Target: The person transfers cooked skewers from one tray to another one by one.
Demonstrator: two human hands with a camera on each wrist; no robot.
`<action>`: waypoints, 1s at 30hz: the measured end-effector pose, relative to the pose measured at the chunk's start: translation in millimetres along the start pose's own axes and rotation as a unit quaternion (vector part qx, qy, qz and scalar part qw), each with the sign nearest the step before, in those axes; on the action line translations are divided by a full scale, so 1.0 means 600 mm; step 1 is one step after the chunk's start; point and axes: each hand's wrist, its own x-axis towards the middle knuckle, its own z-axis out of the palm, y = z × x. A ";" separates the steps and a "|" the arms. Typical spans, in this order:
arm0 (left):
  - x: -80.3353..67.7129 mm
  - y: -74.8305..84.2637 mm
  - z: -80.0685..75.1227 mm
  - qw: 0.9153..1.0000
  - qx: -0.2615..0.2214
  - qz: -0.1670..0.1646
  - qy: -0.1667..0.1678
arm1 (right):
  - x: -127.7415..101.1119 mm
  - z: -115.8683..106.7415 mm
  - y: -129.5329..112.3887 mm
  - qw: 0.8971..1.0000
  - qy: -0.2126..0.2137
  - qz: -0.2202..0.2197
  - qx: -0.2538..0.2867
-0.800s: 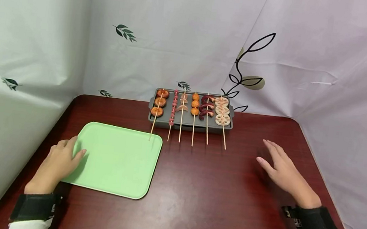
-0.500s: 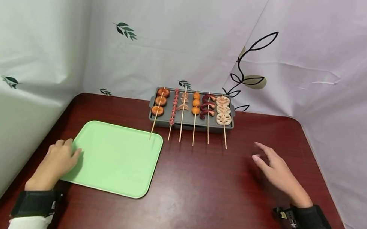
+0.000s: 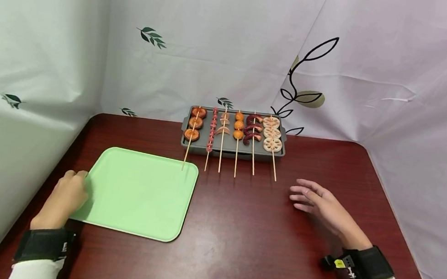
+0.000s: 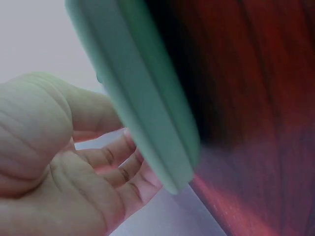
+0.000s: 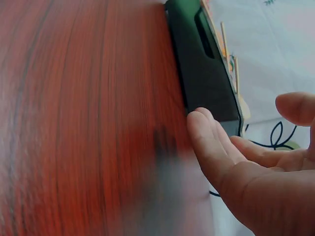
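Observation:
At its left edge, a light green tray [image 3: 140, 194] is gripped by my left hand [image 3: 64, 197]. The left wrist view has the thumb and fingers on the tray's rim [image 4: 142, 98], their tips partly hidden behind it. My right hand [image 3: 325, 208] hovers over the right side of the table, fingers extended and slightly bent, holding nothing. Ahead of it to the left stands a dark grey grill [image 3: 228, 145] bearing several food skewers, among them mushroom slices [image 3: 195, 123], orange balls [image 3: 238, 134], octopus tentacles [image 3: 254, 128] and lotus root slices [image 3: 272, 134].
The dark red wooden table [image 3: 232, 242] meets pale cloth walls [image 3: 218, 42] with leaf prints at the back and both sides. Skewer sticks jut over the grill's front edge; the leftmost one reaches over the tray's far right corner in the head view.
My left hand has lowered slightly, and its thumb and fingers have closed at the tray's left edge. The right hand has moved left. Tray and grill look unmoved.

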 end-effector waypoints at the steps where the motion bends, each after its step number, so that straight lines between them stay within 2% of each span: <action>1: 0.000 0.000 -0.002 1.000 -0.002 -0.003 -0.006 | 0.001 0.001 0.001 1.000 -0.010 0.002 0.019; 9: 0.006 0.003 -0.012 0.998 -0.014 -0.027 -0.063 | 0.007 0.004 0.010 0.994 -0.060 0.007 0.095; 12: 0.006 0.008 -0.011 0.997 -0.018 -0.028 -0.075 | 0.010 0.009 0.010 0.989 -0.078 0.013 0.129; 20: -0.002 0.033 -0.002 0.997 -0.029 -0.003 -0.066 | 0.017 0.020 0.013 0.962 -0.138 0.037 0.233; 24: -0.004 0.049 0.000 0.997 -0.029 0.003 -0.074 | 0.021 0.027 0.016 0.952 -0.163 0.046 0.255; 30: -0.005 0.073 0.002 0.996 -0.036 0.021 -0.080 | 0.027 0.038 0.017 0.944 -0.176 0.050 0.273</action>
